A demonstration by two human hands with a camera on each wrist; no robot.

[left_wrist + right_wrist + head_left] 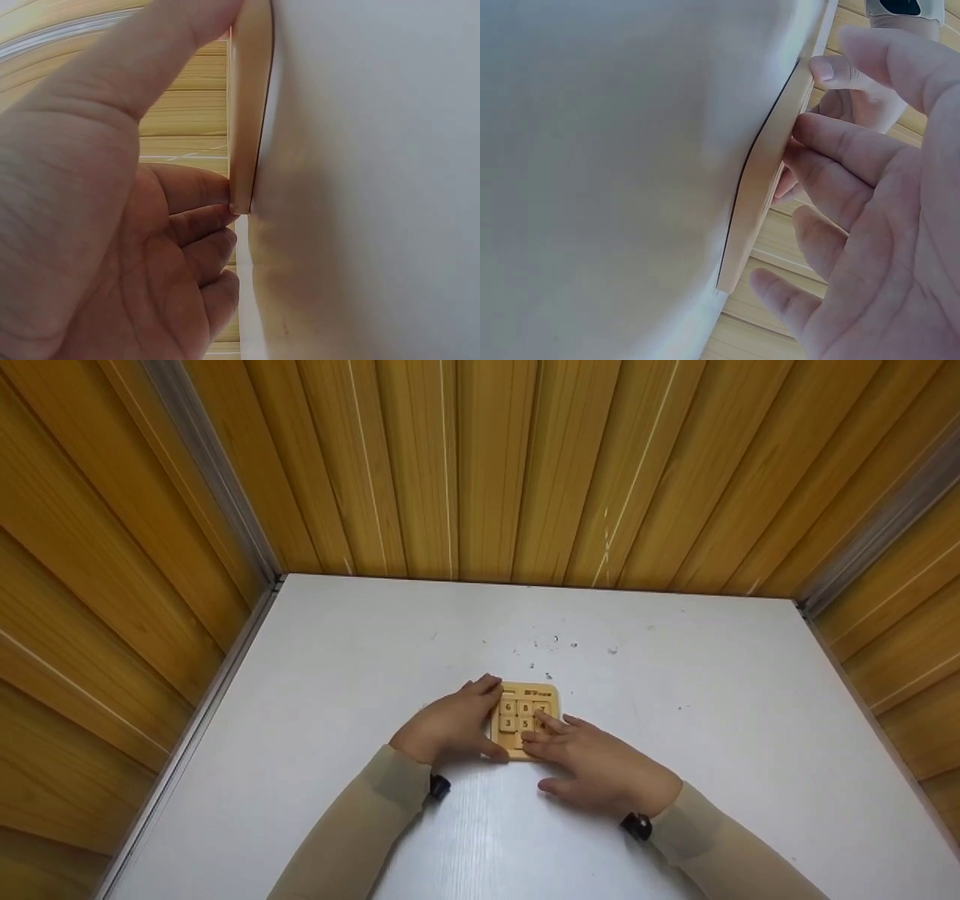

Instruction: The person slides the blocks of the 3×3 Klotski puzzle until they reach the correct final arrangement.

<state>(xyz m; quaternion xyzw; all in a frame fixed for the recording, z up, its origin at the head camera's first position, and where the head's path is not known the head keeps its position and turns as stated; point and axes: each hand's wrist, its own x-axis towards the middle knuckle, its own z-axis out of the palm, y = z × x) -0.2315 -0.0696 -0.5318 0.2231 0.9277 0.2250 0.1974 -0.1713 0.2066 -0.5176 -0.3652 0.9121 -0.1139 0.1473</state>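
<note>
Number puzzle board (507, 741), pale wood, flat on the white surface (300, 780). Sits about midway between the surface's left and right edges, well in from the far edge. Left hand (451, 724) grasping the board by its left side: thumb (495, 750) at the near-left corner, fingers (487, 682) at the far-left one. Right hand (600, 757) not clenched, fingers fairly straight, tips of two on the tiles at the board's right and near part; thumb off the board, near the surface, other fingertips clear in the right wrist view. Tiles I can read: 6 (508, 707), 8 (526, 708), 7 (541, 707) in the far row, 3 (508, 724) and 5 (526, 724) below. Near-left slot bare. Rest under the fingers, can't tell. Dark specks (574, 645) scattered between board and far edge. Wood-look panels (487, 472) stand behind the far edge. Beige sleeves (360, 810) on both arms.
</note>
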